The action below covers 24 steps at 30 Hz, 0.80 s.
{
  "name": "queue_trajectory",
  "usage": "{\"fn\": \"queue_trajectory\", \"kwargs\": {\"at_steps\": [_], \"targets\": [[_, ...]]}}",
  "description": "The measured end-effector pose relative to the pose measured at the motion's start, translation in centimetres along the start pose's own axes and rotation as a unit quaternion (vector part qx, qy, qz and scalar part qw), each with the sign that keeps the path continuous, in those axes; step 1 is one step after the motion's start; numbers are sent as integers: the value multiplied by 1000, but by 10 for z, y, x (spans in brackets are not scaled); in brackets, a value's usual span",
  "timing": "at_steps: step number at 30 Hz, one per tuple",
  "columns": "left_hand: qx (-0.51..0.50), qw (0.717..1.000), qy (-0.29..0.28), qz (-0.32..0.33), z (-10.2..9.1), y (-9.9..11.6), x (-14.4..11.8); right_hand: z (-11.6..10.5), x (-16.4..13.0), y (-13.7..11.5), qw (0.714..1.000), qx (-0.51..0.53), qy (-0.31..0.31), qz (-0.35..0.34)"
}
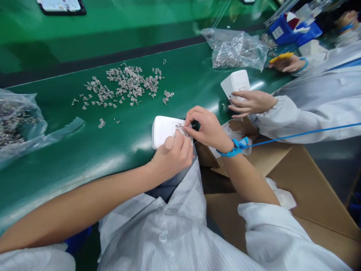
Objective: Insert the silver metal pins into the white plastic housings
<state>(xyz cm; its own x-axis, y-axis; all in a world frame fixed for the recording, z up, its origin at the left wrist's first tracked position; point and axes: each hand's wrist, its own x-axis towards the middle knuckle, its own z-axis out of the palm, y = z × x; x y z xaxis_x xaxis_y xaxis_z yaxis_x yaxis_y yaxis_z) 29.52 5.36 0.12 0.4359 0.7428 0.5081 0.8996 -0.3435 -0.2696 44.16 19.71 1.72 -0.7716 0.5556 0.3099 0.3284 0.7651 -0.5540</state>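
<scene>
The left hand [176,155] is curled narrow against a white case [162,130], seen at the near edge of the green bench [135,131]. The right hand [208,128] is held at its recessed panel [178,125], fingertips nearly closed; whether anything is pinched by either cannot be told. Beyond, metal parts [129,82] are strewn; rightward, a second case [239,79] is touched by a co-worker's hand [255,102].

There's the white case [161,131], smooth and round-cornered, at the near edge of the green surface [118,143], its small dark-marked panel [178,125] facing up.
</scene>
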Motion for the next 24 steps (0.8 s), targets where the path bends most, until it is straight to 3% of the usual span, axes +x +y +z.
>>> {"fn": "queue_trajectory", "kwargs": {"at_steps": [5, 13, 24], "targets": [[-4, 1000, -5, -12, -1, 2, -1, -9, 6, 5, 997, 49, -44, 29], [-36, 998, -37, -30, -2, 5, 6, -15, -4, 5, 1000, 26, 4, -16], [-15, 1000, -16, -16, 1, 5, 10, -35, 19, -3, 986, -97, -136, -24]]}}
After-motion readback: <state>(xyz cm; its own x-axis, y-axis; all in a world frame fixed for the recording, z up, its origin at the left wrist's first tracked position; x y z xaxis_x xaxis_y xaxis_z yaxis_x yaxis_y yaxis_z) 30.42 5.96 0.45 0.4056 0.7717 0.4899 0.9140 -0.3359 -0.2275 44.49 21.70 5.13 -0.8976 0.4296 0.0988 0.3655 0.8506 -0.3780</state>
